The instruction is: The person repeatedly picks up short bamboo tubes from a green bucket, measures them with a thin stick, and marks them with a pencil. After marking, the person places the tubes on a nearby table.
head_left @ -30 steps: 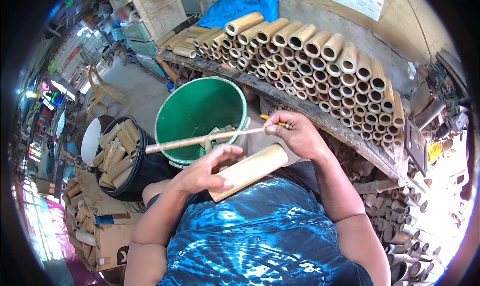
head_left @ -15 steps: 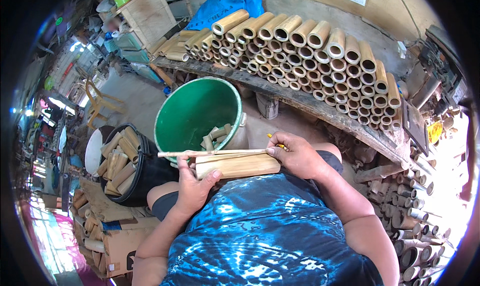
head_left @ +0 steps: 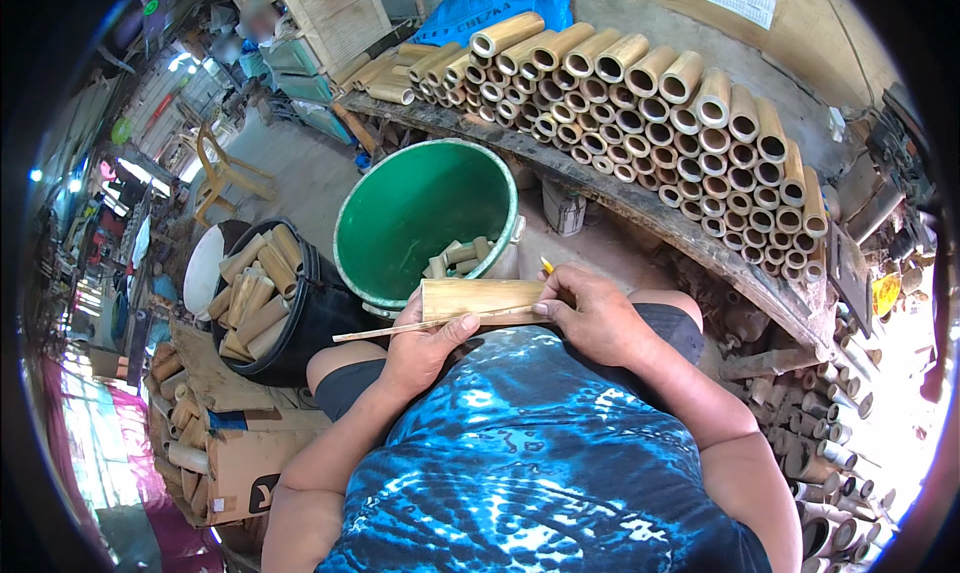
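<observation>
A pale bamboo piece lies crosswise in front of my body, just above the lap. My left hand is closed round its left end, thumb on the near side. Along the bamboo's near face runs a thin bamboo stick, slightly tilted, its left end sticking out past my left hand. My right hand is closed at the right end, thumb against the stick. A yellow pencil pokes up from between my right fingers; the rest of it is hidden.
Beyond my hands stands a green tub with short bamboo pieces inside. To its left is a black bucket full of cut bamboo. A bench carries stacked bamboo tubes. A cardboard box and more tubes flank me.
The stick has gone from the bamboo piece's far edge to its near face. Bamboo and both hands have shifted a little, and the view has swung slightly left.
</observation>
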`<state>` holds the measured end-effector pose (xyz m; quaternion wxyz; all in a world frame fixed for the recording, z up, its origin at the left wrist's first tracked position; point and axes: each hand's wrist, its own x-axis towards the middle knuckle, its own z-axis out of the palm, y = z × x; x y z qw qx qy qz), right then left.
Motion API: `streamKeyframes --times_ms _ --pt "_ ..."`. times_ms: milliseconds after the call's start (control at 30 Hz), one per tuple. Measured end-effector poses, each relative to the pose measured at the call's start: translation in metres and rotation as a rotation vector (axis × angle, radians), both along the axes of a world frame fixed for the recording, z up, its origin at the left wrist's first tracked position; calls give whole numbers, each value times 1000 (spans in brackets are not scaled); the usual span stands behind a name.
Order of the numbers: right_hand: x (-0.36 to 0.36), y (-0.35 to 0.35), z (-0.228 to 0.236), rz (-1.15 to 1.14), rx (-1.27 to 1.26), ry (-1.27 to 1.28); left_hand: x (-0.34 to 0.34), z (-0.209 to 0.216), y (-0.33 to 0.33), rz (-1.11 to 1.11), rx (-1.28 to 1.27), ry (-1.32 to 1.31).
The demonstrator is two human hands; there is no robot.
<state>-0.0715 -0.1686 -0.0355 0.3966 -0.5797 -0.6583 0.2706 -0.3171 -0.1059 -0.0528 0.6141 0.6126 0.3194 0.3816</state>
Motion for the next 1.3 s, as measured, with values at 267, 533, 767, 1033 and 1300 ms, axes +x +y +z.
streamKeyframes --times_ms 267,533,767,1033,1300 --pt "-7 -4 18 -78 -111 -43 -2 0 0 19 6 -9" --pt "1 -6 15 -113 -66 107 -14 -19 6 78 -196 -183" --pt "8 1 -5 -236 -60 364 -12 -22 7 122 -286 -324" --pt "-1 6 -15 -238 -164 727 -9 -24 7 136 -303 -383" --pt "-19 4 -17 -347 333 241 -7 -18 7 120 -323 -425"
